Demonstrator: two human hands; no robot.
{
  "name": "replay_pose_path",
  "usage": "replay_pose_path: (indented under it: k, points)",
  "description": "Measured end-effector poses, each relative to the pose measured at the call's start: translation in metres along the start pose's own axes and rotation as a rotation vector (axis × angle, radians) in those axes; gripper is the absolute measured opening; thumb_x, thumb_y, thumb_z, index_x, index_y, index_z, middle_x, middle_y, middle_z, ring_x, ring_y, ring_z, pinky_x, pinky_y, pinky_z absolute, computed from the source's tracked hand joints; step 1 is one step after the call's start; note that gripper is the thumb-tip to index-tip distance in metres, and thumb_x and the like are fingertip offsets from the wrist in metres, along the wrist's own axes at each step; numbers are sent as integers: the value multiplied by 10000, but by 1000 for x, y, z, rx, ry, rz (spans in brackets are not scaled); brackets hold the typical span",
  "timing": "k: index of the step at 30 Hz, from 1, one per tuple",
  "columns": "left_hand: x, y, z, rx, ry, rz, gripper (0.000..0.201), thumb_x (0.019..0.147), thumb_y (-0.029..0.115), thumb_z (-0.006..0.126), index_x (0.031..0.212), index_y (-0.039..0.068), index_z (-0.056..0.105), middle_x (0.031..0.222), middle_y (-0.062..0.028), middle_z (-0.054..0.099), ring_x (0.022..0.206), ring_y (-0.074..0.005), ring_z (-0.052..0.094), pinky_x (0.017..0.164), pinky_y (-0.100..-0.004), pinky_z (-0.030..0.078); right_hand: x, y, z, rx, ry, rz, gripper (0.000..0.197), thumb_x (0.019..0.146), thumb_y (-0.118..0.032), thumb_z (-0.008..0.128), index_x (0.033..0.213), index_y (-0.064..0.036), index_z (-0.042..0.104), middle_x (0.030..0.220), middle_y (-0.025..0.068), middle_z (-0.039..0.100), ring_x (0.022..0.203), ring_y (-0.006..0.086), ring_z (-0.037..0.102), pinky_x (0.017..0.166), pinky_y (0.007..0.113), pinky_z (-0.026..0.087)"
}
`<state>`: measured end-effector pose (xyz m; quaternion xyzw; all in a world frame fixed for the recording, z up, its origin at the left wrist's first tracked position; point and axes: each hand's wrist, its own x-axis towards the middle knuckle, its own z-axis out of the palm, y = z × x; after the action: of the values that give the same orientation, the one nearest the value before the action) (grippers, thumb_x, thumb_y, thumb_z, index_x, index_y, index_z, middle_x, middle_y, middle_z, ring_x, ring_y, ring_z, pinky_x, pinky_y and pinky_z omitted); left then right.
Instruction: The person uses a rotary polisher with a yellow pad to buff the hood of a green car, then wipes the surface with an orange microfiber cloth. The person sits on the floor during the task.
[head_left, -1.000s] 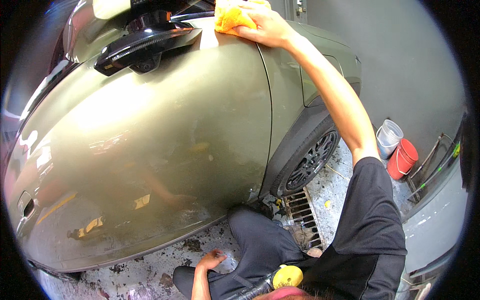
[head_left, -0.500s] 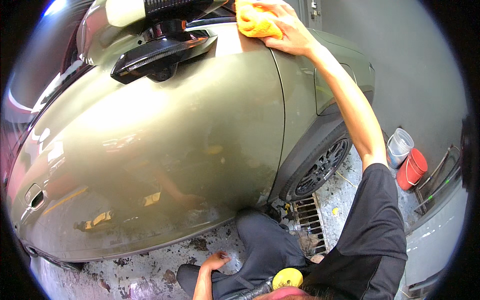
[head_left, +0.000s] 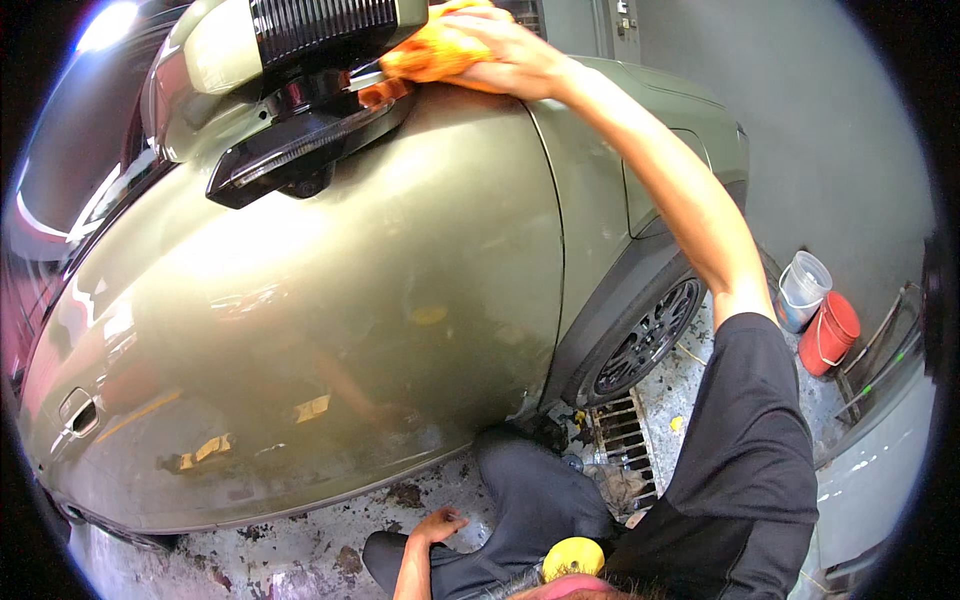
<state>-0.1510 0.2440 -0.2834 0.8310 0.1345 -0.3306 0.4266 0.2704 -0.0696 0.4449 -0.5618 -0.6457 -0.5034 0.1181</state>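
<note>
My right hand (head_left: pixel 522 62) presses a bunched orange cloth (head_left: pixel 432 50) against the top of the green car's front door (head_left: pixel 420 250), beside the base of the side mirror (head_left: pixel 310 130). The fingers are closed around the cloth. My left hand (head_left: pixel 438 524) hangs low beside my bent leg, holding nothing, its fingers loosely extended. Close to my body at the bottom lies a round yellow pad (head_left: pixel 573 558); what it is attached to is mostly hidden.
The front wheel (head_left: pixel 650 335) stands beyond the door seam. Below it is a metal floor grate (head_left: pixel 625 445). A clear bucket (head_left: pixel 803 290) and a red bucket (head_left: pixel 830 333) stand by the grey wall (head_left: pixel 800 130). The floor (head_left: pixel 310 555) has dark worn patches.
My right hand has moved left with the orange cloth, along the door's top toward the mirror base. The left hand stays about where it was.
</note>
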Motion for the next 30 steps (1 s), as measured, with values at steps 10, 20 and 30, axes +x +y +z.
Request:
replay_pose_path:
  k: [10, 20, 30]
  points:
    - [0, 15, 2, 24, -4, 14, 819, 902, 604, 811, 1453, 17, 658, 1237, -211, 788, 1184, -316, 742, 1034, -407, 562, 63, -43, 20, -10, 145, -166, 449, 930, -338, 755, 1339, -155, 725, 1304, 123, 695, 1210, 372, 642, 1037, 488, 521]
    - [-12, 16, 7, 67, -15, 1, 830, 916, 620, 778, 1470, 17, 645, 1343, -229, 754, 1268, -337, 717, 1083, -406, 545, 65, -41, 24, 90, 49, 10, 712, 904, -331, 725, 1580, -182, 560, 1553, 140, 591, 1421, 374, 513, 1209, 516, 378]
    - [-32, 24, 8, 104, 44, 8, 814, 939, 595, 773, 1485, 7, 635, 1383, -234, 739, 1284, -320, 713, 1081, -404, 546, 20, -1, 6, -185, 72, -129, 765, 986, -423, 690, 1663, -155, 457, 1644, 127, 542, 1519, 377, 463, 1274, 517, 312]
